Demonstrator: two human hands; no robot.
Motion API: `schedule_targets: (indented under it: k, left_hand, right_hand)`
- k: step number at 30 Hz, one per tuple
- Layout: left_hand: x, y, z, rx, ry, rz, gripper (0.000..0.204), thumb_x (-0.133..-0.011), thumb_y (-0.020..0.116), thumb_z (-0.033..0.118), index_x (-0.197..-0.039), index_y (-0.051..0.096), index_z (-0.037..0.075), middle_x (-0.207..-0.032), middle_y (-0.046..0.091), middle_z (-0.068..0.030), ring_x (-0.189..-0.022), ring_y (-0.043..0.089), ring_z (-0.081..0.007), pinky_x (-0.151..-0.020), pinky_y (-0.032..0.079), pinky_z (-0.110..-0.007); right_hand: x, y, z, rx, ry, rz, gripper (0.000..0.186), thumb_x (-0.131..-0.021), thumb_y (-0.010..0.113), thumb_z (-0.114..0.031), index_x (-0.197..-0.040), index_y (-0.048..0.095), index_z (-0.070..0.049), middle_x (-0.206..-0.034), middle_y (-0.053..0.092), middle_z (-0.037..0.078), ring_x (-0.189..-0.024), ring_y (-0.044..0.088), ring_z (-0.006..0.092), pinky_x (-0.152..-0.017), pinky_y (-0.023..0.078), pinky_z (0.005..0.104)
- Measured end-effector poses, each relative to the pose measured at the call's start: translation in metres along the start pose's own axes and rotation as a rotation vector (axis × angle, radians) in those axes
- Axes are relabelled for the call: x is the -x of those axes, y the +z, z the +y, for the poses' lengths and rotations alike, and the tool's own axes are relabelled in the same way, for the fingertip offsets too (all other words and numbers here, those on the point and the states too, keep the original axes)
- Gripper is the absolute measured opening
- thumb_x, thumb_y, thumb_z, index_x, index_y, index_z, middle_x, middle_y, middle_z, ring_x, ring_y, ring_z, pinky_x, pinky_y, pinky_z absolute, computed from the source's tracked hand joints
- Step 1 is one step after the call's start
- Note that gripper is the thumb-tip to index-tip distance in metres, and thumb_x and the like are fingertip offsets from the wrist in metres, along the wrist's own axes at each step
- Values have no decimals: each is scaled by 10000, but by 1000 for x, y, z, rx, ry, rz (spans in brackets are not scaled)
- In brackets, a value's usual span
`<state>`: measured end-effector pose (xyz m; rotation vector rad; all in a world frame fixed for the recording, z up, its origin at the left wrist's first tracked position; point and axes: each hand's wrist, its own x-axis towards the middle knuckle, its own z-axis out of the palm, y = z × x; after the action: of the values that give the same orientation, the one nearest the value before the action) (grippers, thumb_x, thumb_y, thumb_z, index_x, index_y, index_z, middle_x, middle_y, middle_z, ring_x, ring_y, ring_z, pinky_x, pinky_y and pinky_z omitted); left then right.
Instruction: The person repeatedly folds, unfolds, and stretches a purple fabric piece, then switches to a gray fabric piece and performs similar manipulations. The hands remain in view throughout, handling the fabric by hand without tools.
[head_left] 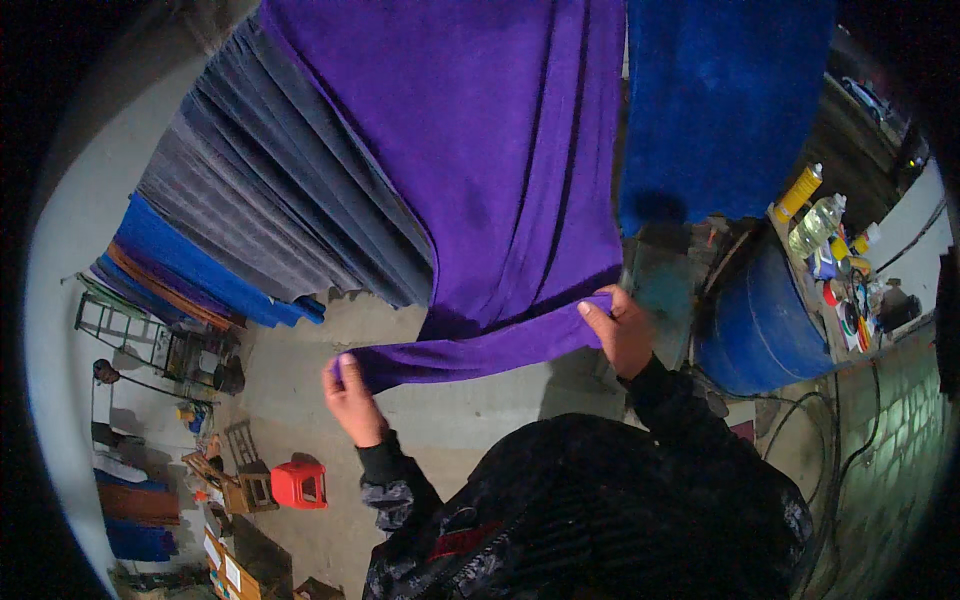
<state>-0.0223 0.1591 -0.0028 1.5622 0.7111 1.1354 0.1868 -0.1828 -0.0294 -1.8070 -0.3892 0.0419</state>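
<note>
A large purple cloth, which looks like a towel, hangs down in front of me. Its lower edge is folded up into a band stretched between my hands. My left hand pinches the band's left end, thumb on top. At the right end my right hand grips the other corner, also with the thumb over the fabric. Several long creases run down the right part of the cloth. The fingers under the fabric are partly hidden.
Grey cloths hang at the left and a dark blue cloth at the right. A blue barrel stands right, near a shelf with bottles and a yellow spray can. On the floor at left is a red stool.
</note>
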Motion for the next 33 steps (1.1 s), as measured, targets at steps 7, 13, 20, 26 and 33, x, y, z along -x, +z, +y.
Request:
schedule_targets:
  k: [7,13,20,26,33]
  left_hand:
    - [56,72,5,-77,7,-697,248,-998,759,141,-1182,658,9,-1043,703,-62,-920,653,-139,-825,543,-295]
    - [71,92,23,-141,408,-975,569,-898,847,256,-1380,627,49,-1400,633,-179,-1301,611,-365,-1089,495,-420]
    - [70,88,25,-30,294,-1162,470,-887,840,182,-1293,659,28,-1175,693,-161,-1086,679,-350,-955,544,-406]
    - [70,83,18,49,290,-1124,241,-897,778,73,-1113,698,7,-985,694,-123,-883,678,-286,-802,540,-365]
    - [73,73,22,59,170,-1085,149,-945,770,111,-1038,701,16,-862,658,-91,-744,627,-206,-679,494,-326]
  right_hand:
    - [19,22,-35,5,22,-214,300,-979,735,-286,-1113,693,-21,-979,749,161,-926,722,261,-826,549,381]
    - [29,31,-42,-195,-20,-586,298,-958,770,-226,-1159,673,-29,-974,714,89,-896,671,149,-800,534,324]
    - [40,30,-42,-367,-68,-720,353,-896,796,-69,-1219,658,-29,-1112,680,72,-1042,639,146,-928,516,327]
    - [44,27,-38,-329,-195,-624,420,-884,770,-23,-1274,615,-37,-1190,667,84,-1096,646,176,-981,516,341]
    - [43,22,-49,-211,-133,-562,461,-884,807,-119,-1306,642,-37,-1207,693,103,-1090,667,198,-969,531,365]
